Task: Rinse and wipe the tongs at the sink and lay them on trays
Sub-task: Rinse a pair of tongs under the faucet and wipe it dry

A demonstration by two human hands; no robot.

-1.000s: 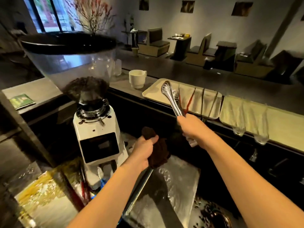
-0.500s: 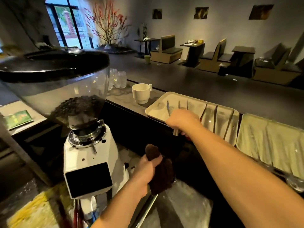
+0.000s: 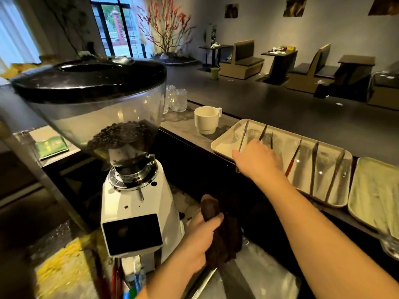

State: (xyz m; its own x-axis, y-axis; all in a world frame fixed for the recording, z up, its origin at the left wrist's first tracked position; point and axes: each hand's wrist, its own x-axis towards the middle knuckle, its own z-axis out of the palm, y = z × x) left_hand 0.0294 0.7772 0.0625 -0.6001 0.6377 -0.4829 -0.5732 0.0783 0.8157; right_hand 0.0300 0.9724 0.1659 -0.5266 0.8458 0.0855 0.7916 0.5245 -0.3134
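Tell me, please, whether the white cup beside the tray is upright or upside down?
Upright. The white cup stands on the counter left of the tray, with its open mouth facing up and its handle at the rim.

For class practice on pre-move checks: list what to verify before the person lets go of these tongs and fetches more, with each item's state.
1. Right hand over the beige tray: ok.
2. Tongs lying flat on tray: cannot tell, hand covers them.
3. Right hand has released: cannot tell.
4. Left hand grips brown cloth: ok.
5. White cup apart from tray: ok.
6. Free space on second tray: ok.
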